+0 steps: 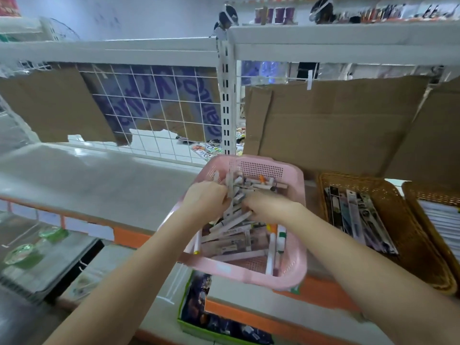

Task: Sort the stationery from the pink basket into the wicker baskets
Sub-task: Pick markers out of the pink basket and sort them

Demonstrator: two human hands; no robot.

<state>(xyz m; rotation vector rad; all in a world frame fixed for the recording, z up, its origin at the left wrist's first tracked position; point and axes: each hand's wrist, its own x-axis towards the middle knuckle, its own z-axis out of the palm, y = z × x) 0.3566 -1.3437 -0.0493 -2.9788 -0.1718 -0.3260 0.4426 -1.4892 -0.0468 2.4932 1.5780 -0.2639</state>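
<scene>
Two bare forearms reach in from the bottom edge and meet over the pink basket (293, 267), which sits on the grey shelf (87, 178) with its near rim jutting past the orange front edge. The left hand (206, 199) is curled around a bundle of pale pens (230, 188) that stand up out of its grip — the fingers are closed around them. The right hand (270, 207) presses in just beside it, knuckles up, its fingers bent down into the heap; they seem to close on more pens, but the tips are hidden, so I cannot tell what exactly they hold.

The pink basket is filled with loose stationery (236, 241): mostly white and grey pens and markers lying crosswise, a few with orange or green caps. Some of it is blurred.

Just to the right of the pink basket stands a brown wicker basket (408, 235), touching or nearly touching it, with flat packaged pens (358, 217) laid side by side inside. A second wicker basket (423, 192) sits beside that one at the right edge, holding a stack of white packets (440, 222).

Behind the baskets, sheets of cardboard (331, 125) hang against the white wire grid (154, 105) at the back of the shelf. Below the shelf's front edge, a green-edged box (199, 317) of dark printed items is in view.
</scene>
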